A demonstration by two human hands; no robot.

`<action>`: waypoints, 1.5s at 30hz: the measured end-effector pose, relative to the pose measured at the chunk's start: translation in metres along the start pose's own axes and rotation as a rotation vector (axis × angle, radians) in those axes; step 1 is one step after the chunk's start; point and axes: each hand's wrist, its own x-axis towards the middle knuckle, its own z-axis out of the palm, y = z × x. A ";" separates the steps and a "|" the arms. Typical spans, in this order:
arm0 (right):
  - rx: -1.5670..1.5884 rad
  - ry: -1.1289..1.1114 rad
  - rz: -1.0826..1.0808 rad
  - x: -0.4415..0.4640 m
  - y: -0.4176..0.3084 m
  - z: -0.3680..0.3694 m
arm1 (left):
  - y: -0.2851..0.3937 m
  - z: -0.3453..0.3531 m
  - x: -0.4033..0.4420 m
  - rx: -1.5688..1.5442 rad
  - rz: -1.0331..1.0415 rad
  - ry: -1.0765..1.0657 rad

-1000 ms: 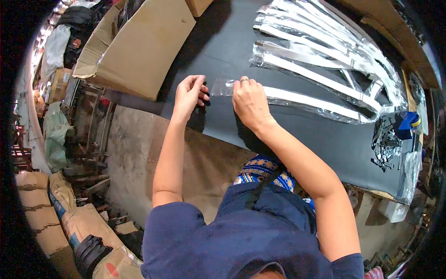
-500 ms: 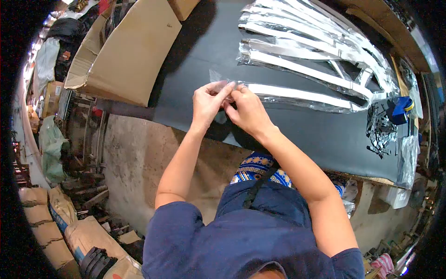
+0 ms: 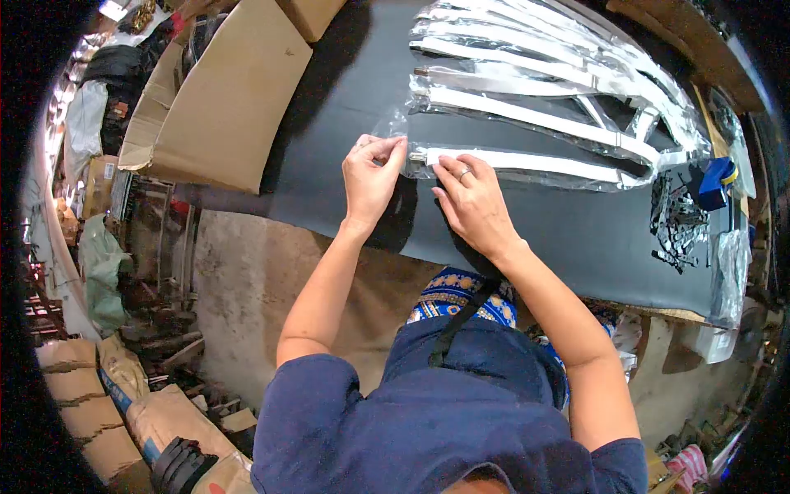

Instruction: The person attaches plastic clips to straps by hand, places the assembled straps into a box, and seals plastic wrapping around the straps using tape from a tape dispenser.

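Observation:
My left hand (image 3: 372,181) pinches the left end of a clear plastic bag (image 3: 418,161) between thumb and fingers; a loose flap sticks up behind the fingertips. Inside the bag lie white suspenders (image 3: 535,160) with a metal clip at the near-left end. My right hand (image 3: 476,198), with a ring on one finger, rests its fingertips on the bagged strap just right of the clip. Its fingers are stretched out and the thumb stands apart. Beyond the hands, several more bagged white suspenders (image 3: 527,111) lie fanned out, their strands meeting toward the right.
A black-topped table (image 3: 329,156) carries the bags. At its right lie a pile of small black plastic pieces (image 3: 679,218) and a blue tape dispenser (image 3: 717,183). A large open cardboard box (image 3: 230,99) stands at the left. Cartons (image 3: 78,395) are stacked on the floor at lower left.
My right hand has moved right, away from my left hand, onto the bagged strap, its fingers opening from a pinch. The strap's clip end now shows between my hands. My left hand keeps its pinch.

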 end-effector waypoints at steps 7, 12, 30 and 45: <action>0.072 0.028 0.011 -0.006 0.005 0.004 | 0.018 0.011 -0.002 0.073 0.136 -0.160; 0.110 0.066 0.009 -0.008 0.008 0.007 | 0.015 0.012 -0.003 0.105 0.287 -0.253; 0.062 0.147 0.048 -0.008 0.006 -0.005 | 0.020 0.010 0.012 0.173 0.294 -0.347; -0.055 0.062 0.075 -0.014 0.009 -0.012 | 0.012 0.017 0.011 0.175 0.452 -0.326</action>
